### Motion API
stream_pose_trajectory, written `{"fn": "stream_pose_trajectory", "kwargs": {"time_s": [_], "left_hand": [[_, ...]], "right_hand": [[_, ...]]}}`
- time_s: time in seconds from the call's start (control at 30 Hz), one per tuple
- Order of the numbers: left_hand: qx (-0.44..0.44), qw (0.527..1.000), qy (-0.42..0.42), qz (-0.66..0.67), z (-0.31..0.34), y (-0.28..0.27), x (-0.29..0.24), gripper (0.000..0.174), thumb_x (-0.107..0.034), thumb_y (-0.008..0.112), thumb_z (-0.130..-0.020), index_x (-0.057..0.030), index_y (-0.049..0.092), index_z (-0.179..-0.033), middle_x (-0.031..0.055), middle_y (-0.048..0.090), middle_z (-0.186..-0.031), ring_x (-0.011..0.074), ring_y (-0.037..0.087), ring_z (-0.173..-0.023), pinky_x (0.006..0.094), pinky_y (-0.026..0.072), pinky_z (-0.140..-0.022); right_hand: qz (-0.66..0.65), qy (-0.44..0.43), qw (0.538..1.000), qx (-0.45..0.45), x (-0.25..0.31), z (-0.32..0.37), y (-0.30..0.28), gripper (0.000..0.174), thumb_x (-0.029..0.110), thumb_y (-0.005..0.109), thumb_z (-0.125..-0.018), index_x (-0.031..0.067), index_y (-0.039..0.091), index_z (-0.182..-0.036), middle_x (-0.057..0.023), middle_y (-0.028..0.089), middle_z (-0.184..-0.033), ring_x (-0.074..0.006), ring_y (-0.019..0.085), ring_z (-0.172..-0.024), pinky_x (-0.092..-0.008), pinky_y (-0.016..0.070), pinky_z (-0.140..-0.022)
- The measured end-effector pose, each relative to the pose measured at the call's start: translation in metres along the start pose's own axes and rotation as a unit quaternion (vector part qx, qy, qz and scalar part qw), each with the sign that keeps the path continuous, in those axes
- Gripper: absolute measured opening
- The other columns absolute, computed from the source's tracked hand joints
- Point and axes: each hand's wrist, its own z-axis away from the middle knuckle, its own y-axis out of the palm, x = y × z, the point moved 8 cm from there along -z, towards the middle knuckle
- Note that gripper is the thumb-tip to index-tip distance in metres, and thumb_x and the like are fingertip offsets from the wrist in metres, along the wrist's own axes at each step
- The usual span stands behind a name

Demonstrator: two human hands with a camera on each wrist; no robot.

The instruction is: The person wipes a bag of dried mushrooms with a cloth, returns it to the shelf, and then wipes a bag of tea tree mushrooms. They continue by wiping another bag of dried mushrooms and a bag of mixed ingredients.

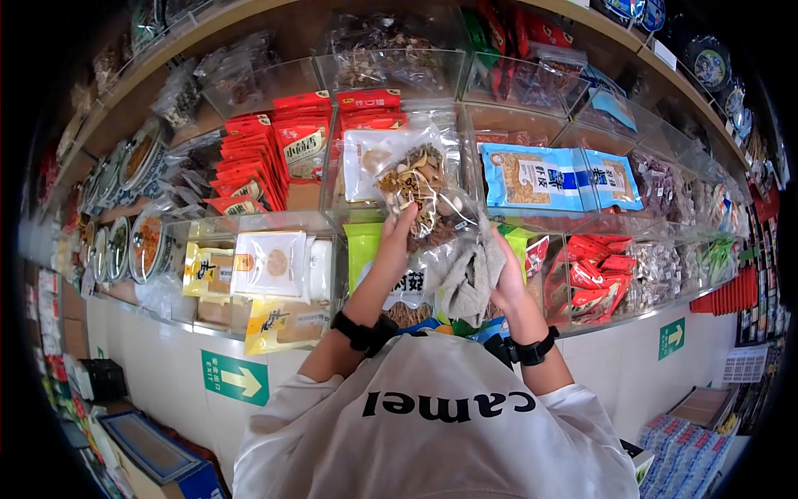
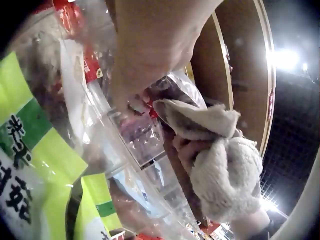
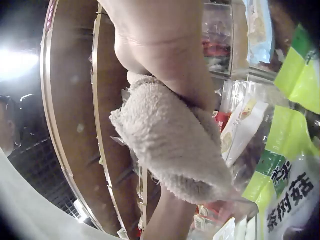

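My left hand [image 1: 397, 237] holds a clear plastic bag of mixed dried mushrooms [image 1: 426, 179] by its left side, thumb across the front. A fluffy grey cloth [image 1: 472, 283] is in my right hand [image 1: 510, 279], against the lower right of the bag. In the left wrist view the cloth [image 2: 225, 172] drapes over the right hand's fingers. From the right wrist, the cloth [image 3: 165, 135] bunches below the palm and hides most of the fingers. Beneath both hands lie green packets of dried mushrooms [image 1: 362, 245] in a clear bin.
Clear-walled bins surround the hands. Red spice packets [image 1: 249, 166] stand at left, blue dried-shrimp packets [image 1: 532, 176] at right. White and yellow packets [image 1: 270, 264] lie at the front left. Behind, a wooden shelf edge [image 1: 179, 46] curves round; bowls of dried goods [image 1: 148, 241] sit far left.
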Motion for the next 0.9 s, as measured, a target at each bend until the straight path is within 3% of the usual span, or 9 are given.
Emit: {"fn": "stream_pose_trajectory", "kwargs": {"time_s": [0.1, 0.23, 0.33, 0.4, 0.53, 0.67, 0.83, 0.87, 0.9], "left_hand": [[-0.021, 0.996, 0.059, -0.064, -0.009, -0.014, -0.019, 0.043, -0.028, 0.058, -0.084, 0.0007, 0.047, -0.114, 0.0063, 0.056, -0.103, 0.0133, 0.053, -0.093, 0.0276, 0.0420, -0.082], [-0.058, 0.967, 0.229, -0.097, -0.018, -0.036, -0.078, 0.059, -0.024, 0.060, -0.083, 0.0020, 0.030, -0.127, 0.0100, 0.048, -0.117, 0.0156, 0.048, -0.103, 0.0276, 0.0368, -0.090], [-0.104, 0.956, 0.230, -0.152, -0.028, -0.060, -0.107, 0.069, -0.025, 0.060, -0.083, 0.0030, 0.020, -0.132, 0.0144, 0.039, -0.127, 0.0199, 0.041, -0.113, 0.0298, 0.0307, -0.097], [-0.151, 0.893, 0.282, -0.318, -0.013, -0.048, -0.141, 0.076, -0.029, 0.058, -0.084, 0.0050, 0.012, -0.134, 0.0176, 0.030, -0.134, 0.0228, 0.033, -0.121, 0.0312, 0.0249, -0.101], [-0.125, 0.898, 0.255, -0.336, -0.053, -0.090, -0.136, 0.076, -0.033, 0.055, -0.086, 0.0077, 0.012, -0.133, 0.0195, 0.028, -0.135, 0.0237, 0.031, -0.123, 0.0304, 0.0239, -0.101], [-0.132, 0.911, 0.160, -0.358, -0.030, -0.041, -0.143, 0.074, -0.034, 0.055, -0.086, 0.0068, 0.014, -0.133, 0.0197, 0.028, -0.135, 0.0241, 0.032, -0.122, 0.0305, 0.0259, -0.100], [-0.044, 0.883, 0.237, -0.403, -0.085, -0.048, -0.125, 0.072, -0.034, 0.058, -0.083, 0.0054, 0.023, -0.131, 0.0227, 0.038, -0.128, 0.0271, 0.040, -0.117, 0.0312, 0.0300, -0.097], [-0.104, 0.801, 0.316, -0.498, -0.082, -0.045, -0.131, 0.073, -0.034, 0.060, -0.080, 0.0058, 0.025, -0.130, 0.0249, 0.041, -0.124, 0.0318, 0.042, -0.115, 0.0341, 0.0311, -0.096], [-0.105, 0.801, 0.316, -0.497, -0.092, -0.053, -0.126, 0.073, -0.034, 0.060, -0.080, 0.0058, 0.025, -0.130, 0.0249, 0.041, -0.124, 0.0318, 0.042, -0.115, 0.0341, 0.0311, -0.096]], "right_hand": [[-0.004, 0.037, 0.999, 0.011, -0.001, 0.007, -0.002, 0.038, 0.031, 0.046, -0.088, 0.0042, 0.049, -0.115, -0.0096, 0.059, -0.102, -0.0193, 0.059, -0.088, -0.0319, 0.0471, -0.079], [0.115, -0.039, 0.990, -0.074, 0.025, 0.020, -0.016, 0.032, 0.013, 0.054, -0.082, 0.0009, 0.051, -0.112, -0.0067, 0.059, -0.100, -0.0164, 0.059, -0.087, -0.0281, 0.0471, -0.079], [0.104, -0.111, 0.982, -0.116, 0.040, 0.026, -0.050, 0.035, 0.011, 0.051, -0.082, 0.0006, 0.047, -0.115, -0.0084, 0.058, -0.102, -0.0172, 0.059, -0.089, -0.0282, 0.0467, -0.080], [0.101, -0.136, 0.976, -0.134, 0.047, 0.035, -0.059, 0.035, 0.012, 0.051, -0.083, 0.0003, 0.047, -0.116, -0.0088, 0.058, -0.103, -0.0175, 0.058, -0.091, -0.0283, 0.0462, -0.081], [0.096, -0.176, 0.963, -0.182, 0.056, 0.051, -0.083, 0.039, 0.013, 0.048, -0.085, -0.0015, 0.043, -0.120, -0.0111, 0.055, -0.109, -0.0191, 0.056, -0.097, -0.0294, 0.0451, -0.083], [0.082, -0.181, 0.952, -0.234, 0.055, 0.061, -0.085, 0.041, 0.013, 0.046, -0.085, -0.0022, 0.040, -0.123, -0.0121, 0.055, -0.110, -0.0196, 0.057, -0.096, -0.0307, 0.0458, -0.083], [0.087, -0.182, 0.948, -0.246, 0.050, 0.060, -0.097, 0.039, 0.012, 0.046, -0.085, -0.0019, 0.041, -0.121, -0.0116, 0.055, -0.109, -0.0191, 0.057, -0.095, -0.0302, 0.0460, -0.082], [0.094, -0.186, 0.946, -0.247, 0.050, 0.060, -0.098, 0.039, 0.012, 0.047, -0.085, -0.0019, 0.042, -0.121, -0.0113, 0.055, -0.109, -0.0189, 0.057, -0.095, -0.0300, 0.0455, -0.082], [0.101, -0.190, 0.945, -0.248, 0.050, 0.059, -0.099, 0.039, 0.013, 0.047, -0.084, -0.0019, 0.043, -0.120, -0.0109, 0.055, -0.109, -0.0187, 0.056, -0.096, -0.0298, 0.0450, -0.082]]}}
